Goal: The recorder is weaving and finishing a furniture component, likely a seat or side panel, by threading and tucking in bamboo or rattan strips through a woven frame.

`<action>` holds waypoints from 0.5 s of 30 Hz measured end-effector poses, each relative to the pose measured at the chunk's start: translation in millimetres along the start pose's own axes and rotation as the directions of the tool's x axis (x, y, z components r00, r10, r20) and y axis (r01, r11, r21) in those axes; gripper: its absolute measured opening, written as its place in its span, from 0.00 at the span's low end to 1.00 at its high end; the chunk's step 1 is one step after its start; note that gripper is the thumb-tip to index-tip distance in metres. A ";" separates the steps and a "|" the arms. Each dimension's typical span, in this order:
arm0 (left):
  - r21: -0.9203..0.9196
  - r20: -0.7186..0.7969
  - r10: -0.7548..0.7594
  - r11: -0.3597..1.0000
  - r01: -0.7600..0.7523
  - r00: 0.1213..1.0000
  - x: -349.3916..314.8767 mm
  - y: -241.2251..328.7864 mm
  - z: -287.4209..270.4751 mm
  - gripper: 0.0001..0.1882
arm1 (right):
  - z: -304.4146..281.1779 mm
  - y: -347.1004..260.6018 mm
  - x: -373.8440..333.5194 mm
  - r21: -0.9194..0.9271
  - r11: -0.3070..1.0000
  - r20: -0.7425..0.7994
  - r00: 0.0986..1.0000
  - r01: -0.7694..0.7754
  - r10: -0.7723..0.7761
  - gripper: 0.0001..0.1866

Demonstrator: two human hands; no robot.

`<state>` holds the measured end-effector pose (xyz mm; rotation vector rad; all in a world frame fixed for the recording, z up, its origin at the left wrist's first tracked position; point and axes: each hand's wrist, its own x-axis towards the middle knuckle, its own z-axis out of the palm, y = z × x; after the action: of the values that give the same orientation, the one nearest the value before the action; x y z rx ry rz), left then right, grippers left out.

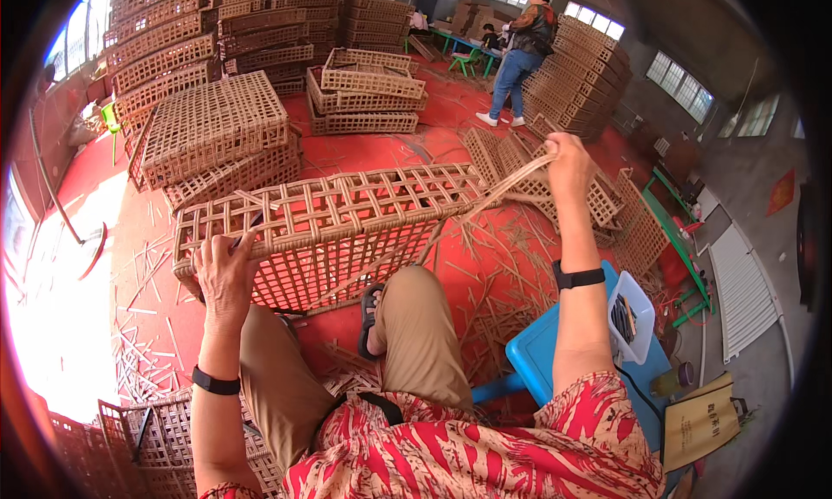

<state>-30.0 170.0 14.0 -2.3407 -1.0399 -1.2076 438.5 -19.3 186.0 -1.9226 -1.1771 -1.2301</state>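
A long woven rattan basket (338,208) stands on its side in front of my knees, with an open lattice along its top. My left hand (225,278) is closed at the basket's near left corner, around a dark slim tool (250,221) whose kind I cannot make out. Raised at the right, my right hand (569,165) grips pale weaving strips (520,176) in a fist. From there the strips slant down and left past the basket's right end, and a thin length crosses its front side.
Woven baskets are stacked at the far left (217,126) and behind (368,91). More lattice pieces (529,182) lie at right. On a blue stool (542,352) sits a white tray (632,317) of tools. Strip scraps litter the red floor. A person (517,57) stands farther back.
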 end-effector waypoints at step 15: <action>0.056 -0.019 0.061 0.997 -0.060 0.998 5.5 -11.9 19.0 0.25 | -120.6 -109.3 -13.0 0.450 0.893 0.075 0.996 0.013 -0.053 0.09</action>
<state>-25.5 191.3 6.4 -2.2963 -0.9758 -1.1635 289.1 -72.2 224.9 -1.6207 -1.4017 -0.8019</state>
